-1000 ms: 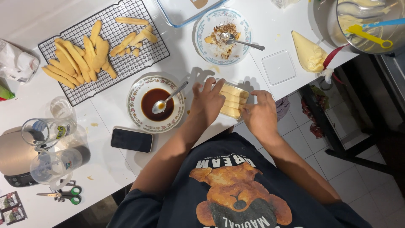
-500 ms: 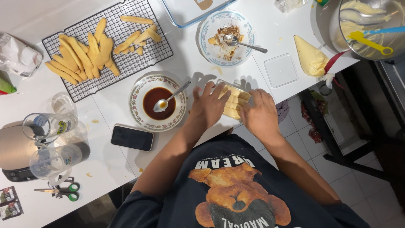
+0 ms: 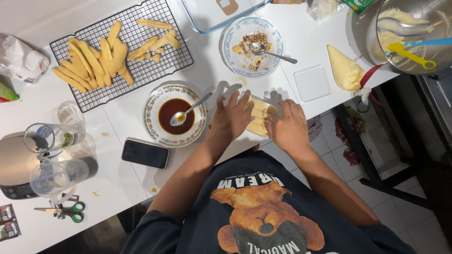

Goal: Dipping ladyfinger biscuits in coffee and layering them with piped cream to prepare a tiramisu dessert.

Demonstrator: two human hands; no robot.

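Observation:
My left hand [image 3: 233, 117] and my right hand [image 3: 288, 127] rest on either side of a small clear container [image 3: 260, 117] filled with pale yellow biscuit pieces near the table's front edge. Fingers of both hands touch its sides and contents; neither lifts it. Just left of my left hand stands a patterned plate [image 3: 151, 127] holding dark brown liquid and a metal spoon [image 3: 188, 113].
A wire rack [image 3: 155, 61] with several finger biscuits lies at the back left. Blue-rimmed plate [image 3: 230, 56] with crumbs and a spoon, square lid [image 3: 311, 83], piping bag [image 3: 344, 69], metal bowl [image 3: 423, 28] with spatulas, phone [image 3: 145, 153], glasses [image 3: 52, 136], scale [image 3: 14, 164], scissors [image 3: 63, 211].
Both hands stay on the container; the fingers shift slightly over the biscuit pieces. The view has drifted a little.

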